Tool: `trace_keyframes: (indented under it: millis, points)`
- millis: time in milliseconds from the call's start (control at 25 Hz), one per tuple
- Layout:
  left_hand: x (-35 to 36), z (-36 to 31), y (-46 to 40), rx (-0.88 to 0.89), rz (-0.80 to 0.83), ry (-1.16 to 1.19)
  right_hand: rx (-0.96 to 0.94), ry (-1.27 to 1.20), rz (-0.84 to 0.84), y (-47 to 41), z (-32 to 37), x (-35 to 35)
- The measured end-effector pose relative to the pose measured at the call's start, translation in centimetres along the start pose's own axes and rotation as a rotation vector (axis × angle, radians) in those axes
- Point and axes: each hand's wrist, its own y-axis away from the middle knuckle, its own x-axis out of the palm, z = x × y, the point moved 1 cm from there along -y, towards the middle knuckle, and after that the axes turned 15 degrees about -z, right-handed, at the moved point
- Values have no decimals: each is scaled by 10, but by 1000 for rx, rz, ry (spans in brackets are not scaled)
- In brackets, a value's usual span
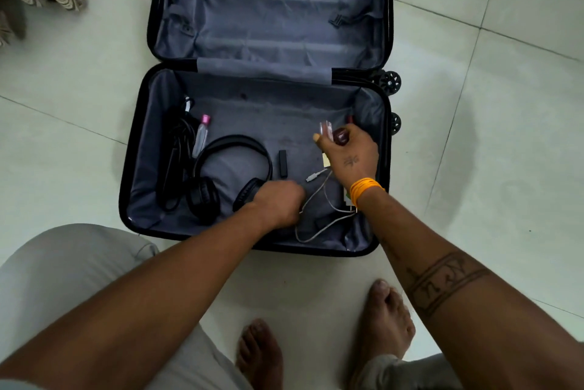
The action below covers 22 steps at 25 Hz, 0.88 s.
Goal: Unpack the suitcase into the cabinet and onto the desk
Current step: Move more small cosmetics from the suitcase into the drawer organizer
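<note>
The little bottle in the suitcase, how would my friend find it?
Look in the near half of the open suitcase, toward its left side. Between the black cables and the headphones lies the bottle: clear, with the only pink cap.

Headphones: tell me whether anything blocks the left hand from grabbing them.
Nothing visible does. The left hand, fingers curled, is right beside the near earcup of the headphones, which lie uncovered in the suitcase. The small black stick and white cable lie to the right.
</note>
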Motion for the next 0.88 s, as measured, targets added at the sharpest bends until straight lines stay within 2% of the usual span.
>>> trace_keyframes:
  millis: [120,240,360,480,680,880]
  points:
    - [-16,16,-19,-296,-166,397,140,-154,13,-16,6,-12]
    - [-38,28,-28,-593,-340,1011,183,-262,94,-25,16,-19]
    - [-75,35,-24,-719,-457,1400,241,-322,176,-22,38,-30]
    - [-119,30,-6,-728,-518,1585,253,-360,207,-11,79,-61]
    - [-202,1,37,-830,-587,1731,294,-413,242,2,160,-139]
    - [-305,-40,90,-879,-506,1778,343,-431,272,28,243,-244]
